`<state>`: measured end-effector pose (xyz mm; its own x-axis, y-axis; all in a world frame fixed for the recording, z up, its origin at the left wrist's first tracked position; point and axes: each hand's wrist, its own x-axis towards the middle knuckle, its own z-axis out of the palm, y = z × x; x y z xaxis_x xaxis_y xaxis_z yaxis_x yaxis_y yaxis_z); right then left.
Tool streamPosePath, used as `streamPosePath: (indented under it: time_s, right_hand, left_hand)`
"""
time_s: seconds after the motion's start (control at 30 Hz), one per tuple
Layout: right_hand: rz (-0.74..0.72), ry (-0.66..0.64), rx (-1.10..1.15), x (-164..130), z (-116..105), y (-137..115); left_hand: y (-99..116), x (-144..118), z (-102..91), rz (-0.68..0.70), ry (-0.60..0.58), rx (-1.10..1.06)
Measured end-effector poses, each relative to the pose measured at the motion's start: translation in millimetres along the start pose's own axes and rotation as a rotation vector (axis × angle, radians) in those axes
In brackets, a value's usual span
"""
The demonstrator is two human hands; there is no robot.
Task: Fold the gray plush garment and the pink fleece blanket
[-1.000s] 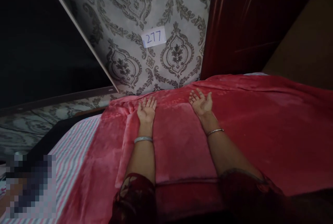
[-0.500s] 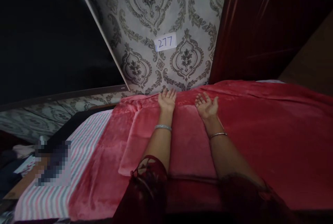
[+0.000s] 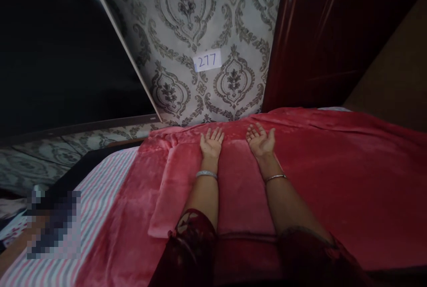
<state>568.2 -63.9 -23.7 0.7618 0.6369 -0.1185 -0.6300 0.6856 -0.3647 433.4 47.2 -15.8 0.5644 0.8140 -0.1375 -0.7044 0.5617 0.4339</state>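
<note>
My left hand [image 3: 211,143] is palm up with its fingers apart and holds nothing. A grey bangle [image 3: 207,174] circles that wrist. My right hand [image 3: 261,141], also palm up and open, has nothing in it and wears a thin bracelet [image 3: 275,178]. Beneath both forearms lies a folded pinkish-red cloth [image 3: 243,189], roughly rectangular. It rests on a larger red plush blanket [image 3: 333,189] that spreads to both sides. Whether my hands touch the cloth or hover over it I cannot tell.
A striped sheet [image 3: 103,189] shows left of the blanket. A large dark screen [image 3: 73,55] stands at the back left, and a glossy dark-red panel [image 3: 307,42] at the back right. Between them, a paper marked 277 [image 3: 207,60] is on the patterned wall [image 3: 185,15]. A blurred-out patch covers something lower left.
The view has shifted slightly, so the wall, blanket and hands appear lower and a bit further left. Both hands stay open and palm up; the folded cloth keeps its shape.
</note>
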Motion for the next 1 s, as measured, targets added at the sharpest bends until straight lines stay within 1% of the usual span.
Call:
streamPosePath:
  time_s: [0.1,0.17,0.23,0.3,0.37,0.47,0.53,0.6,0.63,0.67,0.77,0.83,0.9,1.0]
  right_hand:
    - [0.03,0.03,-0.038,-4.6,5.3,-1.1]
    - [0.035,0.053,-0.055,-6.1,7.2,-3.6]
    - [0.025,0.095,-0.07,-4.8,9.6,-6.3]
    - [-0.003,0.144,-0.079,-0.8,16.9,-6.1]
    - [-0.028,0.17,-0.073,4.4,33.1,0.9]
    - [-0.026,0.121,-0.048,8.6,73.0,25.6]
    - [-0.001,0.044,-0.005,5.9,98.7,46.7]
    - [0.035,-0.012,0.048,-0.8,111.1,65.4]
    - [0.054,-0.018,0.067,-4.7,110.4,72.7]
    - [0.072,-0.009,0.075,-8.4,105.1,78.4]
    - [0.11,0.07,0.067,-14.4,72.5,87.2]
    - [0.13,0.092,0.067,-12.9,50.2,88.7]
    - [0.138,0.057,0.083,-8.1,35.8,89.6]
    - [0.139,-0.011,0.12,0.0,28.3,91.7]
  left_hand:
    - [1.5,-2.9,9.5,0.007,0.08,0.016]
    - [10.6,-5.6,17.8,0.016,0.098,0.022]
    - [28.0,-9.4,24.6,0.027,0.076,0.019]
    - [51.0,-13.6,27.7,0.052,0.056,0.017]
    - [74.3,-17.2,27.4,0.098,0.053,0.012]
    - [99.7,-20.3,24.4,0.155,0.066,-0.007]
    - [107.4,-21.3,21.1,0.162,0.049,-0.016]
    - [108.6,-21.9,14.3,0.162,0.014,-0.02]
    - [107.3,-22.1,8.9,0.158,0.009,-0.021]
    - [105.4,-22.2,2.2,0.149,0.016,-0.023]
    - [99.0,-21.0,-21.8,0.113,0.074,-0.058]
    - [96.6,-18.8,-35.2,0.103,0.084,-0.091]
    - [96.2,-15.9,-43.0,0.104,0.072,-0.109]
    - [97.2,-12.1,-45.3,0.101,0.067,-0.118]
